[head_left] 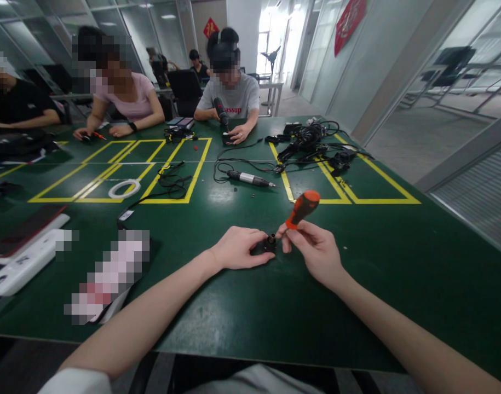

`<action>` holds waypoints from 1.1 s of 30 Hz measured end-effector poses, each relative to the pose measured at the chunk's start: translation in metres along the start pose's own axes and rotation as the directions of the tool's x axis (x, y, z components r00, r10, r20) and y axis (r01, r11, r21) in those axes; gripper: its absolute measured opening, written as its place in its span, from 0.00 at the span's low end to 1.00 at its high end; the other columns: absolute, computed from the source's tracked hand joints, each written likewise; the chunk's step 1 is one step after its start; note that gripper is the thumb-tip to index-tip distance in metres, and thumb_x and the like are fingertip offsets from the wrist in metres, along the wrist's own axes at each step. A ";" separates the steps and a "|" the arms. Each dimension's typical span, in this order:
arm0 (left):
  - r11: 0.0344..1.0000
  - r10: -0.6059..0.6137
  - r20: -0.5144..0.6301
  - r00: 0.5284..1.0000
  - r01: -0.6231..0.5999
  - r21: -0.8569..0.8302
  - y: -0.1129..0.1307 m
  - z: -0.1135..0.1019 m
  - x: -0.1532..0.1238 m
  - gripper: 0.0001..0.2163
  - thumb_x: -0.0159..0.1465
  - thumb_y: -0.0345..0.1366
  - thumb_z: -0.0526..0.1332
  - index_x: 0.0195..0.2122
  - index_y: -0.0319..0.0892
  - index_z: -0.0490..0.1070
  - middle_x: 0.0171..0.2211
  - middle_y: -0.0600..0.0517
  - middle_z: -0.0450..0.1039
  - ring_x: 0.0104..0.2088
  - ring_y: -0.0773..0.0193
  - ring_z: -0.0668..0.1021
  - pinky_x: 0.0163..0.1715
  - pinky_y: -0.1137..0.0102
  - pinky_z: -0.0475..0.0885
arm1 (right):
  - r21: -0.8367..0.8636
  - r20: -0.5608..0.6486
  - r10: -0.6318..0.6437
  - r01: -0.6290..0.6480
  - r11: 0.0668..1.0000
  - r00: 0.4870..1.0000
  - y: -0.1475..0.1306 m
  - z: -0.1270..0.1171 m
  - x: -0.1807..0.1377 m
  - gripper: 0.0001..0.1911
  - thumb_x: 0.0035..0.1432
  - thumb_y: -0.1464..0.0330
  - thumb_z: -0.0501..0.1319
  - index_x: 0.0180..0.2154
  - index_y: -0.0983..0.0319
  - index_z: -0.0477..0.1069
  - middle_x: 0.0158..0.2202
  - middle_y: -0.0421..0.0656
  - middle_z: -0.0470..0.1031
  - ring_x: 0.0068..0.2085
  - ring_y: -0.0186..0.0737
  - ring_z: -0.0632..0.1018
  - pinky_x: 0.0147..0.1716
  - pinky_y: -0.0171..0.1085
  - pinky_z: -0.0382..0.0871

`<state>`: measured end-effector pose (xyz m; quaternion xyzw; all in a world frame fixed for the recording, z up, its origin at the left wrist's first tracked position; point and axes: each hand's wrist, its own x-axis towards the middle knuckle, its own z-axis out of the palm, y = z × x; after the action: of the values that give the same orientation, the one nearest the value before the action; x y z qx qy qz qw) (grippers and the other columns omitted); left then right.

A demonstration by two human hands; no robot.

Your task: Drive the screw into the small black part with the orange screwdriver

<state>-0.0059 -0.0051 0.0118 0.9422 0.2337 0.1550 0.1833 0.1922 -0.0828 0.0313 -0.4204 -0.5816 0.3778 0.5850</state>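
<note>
Black part (270, 248) is sitting at the near middle of the green table (242, 317), our left hand (237, 249) clasping it between thumb and fingers. Just right of it, our right hand (321, 250) is gripping an orange-handled screwdriver (304, 208), its tip hidden from us. Farther off, we are seeing a power tool (250, 178) lying between yellow tape outlines (385, 201), cables (307, 137) heaping at the far right, a person (229, 93) sitting opposite, and glass partitions (129, 33) rising behind.
</note>
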 end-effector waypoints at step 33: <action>1.000 0.001 0.000 1.000 -0.001 0.022 0.000 0.000 0.000 0.15 0.69 0.48 0.64 0.33 0.42 0.71 0.26 0.56 0.72 0.26 0.68 0.73 0.27 0.71 0.60 | 0.021 0.024 -0.011 0.010 1.000 1.000 0.005 0.001 -0.001 0.21 0.66 0.48 0.65 0.39 0.59 0.76 0.30 0.42 0.80 0.25 0.37 0.76 0.27 0.38 0.75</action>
<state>-0.0059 -0.0052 0.0115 0.9443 0.2352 0.1524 0.1727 0.1918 -0.0819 0.0259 -0.4065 -0.5868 0.3860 0.5843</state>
